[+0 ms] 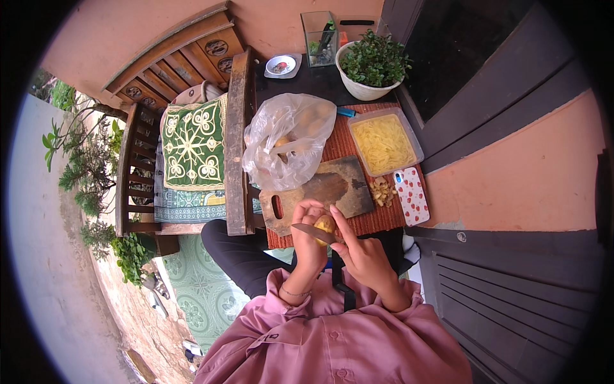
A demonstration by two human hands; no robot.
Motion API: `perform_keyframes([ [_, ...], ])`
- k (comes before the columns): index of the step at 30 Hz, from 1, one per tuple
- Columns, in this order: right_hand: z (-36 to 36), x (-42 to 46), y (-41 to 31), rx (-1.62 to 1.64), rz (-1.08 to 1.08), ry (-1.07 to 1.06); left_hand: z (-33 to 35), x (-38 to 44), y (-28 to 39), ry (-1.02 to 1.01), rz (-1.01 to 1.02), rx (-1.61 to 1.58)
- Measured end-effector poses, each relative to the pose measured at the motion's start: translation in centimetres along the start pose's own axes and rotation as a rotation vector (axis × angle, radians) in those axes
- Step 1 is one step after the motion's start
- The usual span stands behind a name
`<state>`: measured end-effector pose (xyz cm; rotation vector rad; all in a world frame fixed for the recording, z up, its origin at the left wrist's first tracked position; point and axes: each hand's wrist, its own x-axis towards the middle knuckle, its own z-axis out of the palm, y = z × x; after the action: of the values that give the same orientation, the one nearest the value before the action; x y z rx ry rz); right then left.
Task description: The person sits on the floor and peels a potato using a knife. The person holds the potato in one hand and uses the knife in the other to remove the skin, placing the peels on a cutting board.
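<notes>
A yellowish potato [326, 223] rests in my left hand [306, 242], whose fingers curl around it. My right hand [360, 252] grips a knife [312, 233], with the blade lying across the potato and its tip pointing left. The knife's handle is mostly hidden in my fingers. Just beyond both hands lies a worn wooden cutting board [319, 189] with a slot handle. Brown peelings [383, 192] are heaped at the board's right side.
A plastic container [383, 141] of yellow shreds stands at the right above a strawberry-patterned phone [411, 196]. Against the board's far side is a plastic bag [290, 134] holding potatoes. A potted plant [371, 67] and glass tank [319, 41] stand behind. A wooden bench [240, 144] borders the left.
</notes>
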<state>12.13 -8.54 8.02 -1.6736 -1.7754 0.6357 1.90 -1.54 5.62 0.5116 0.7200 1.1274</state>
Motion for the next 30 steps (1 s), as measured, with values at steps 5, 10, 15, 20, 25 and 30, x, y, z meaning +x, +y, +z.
perform_keyframes([
  [5,-0.2,0.0,-0.2,-0.028,0.035,-0.058,0.2,-0.4,0.3,-0.059,0.007,0.052],
  [10,-0.5,0.2,-0.5,0.006,0.054,-0.083,-0.2,-0.4,0.2,-0.065,0.056,0.137],
  [15,0.2,0.2,-0.2,0.050,-0.005,0.025,-0.3,-0.3,0.0,-0.055,0.144,0.246],
  [20,0.6,0.2,-0.2,0.085,-0.030,0.079,-0.3,-0.3,0.1,-0.070,0.211,0.256],
  [25,0.4,0.4,-0.4,0.047,-0.024,0.048,-0.3,-0.1,0.1,0.000,0.137,0.183],
  [30,0.5,0.1,-0.3,0.033,-0.002,0.049,-0.8,0.4,0.7,-0.023,0.083,0.072],
])
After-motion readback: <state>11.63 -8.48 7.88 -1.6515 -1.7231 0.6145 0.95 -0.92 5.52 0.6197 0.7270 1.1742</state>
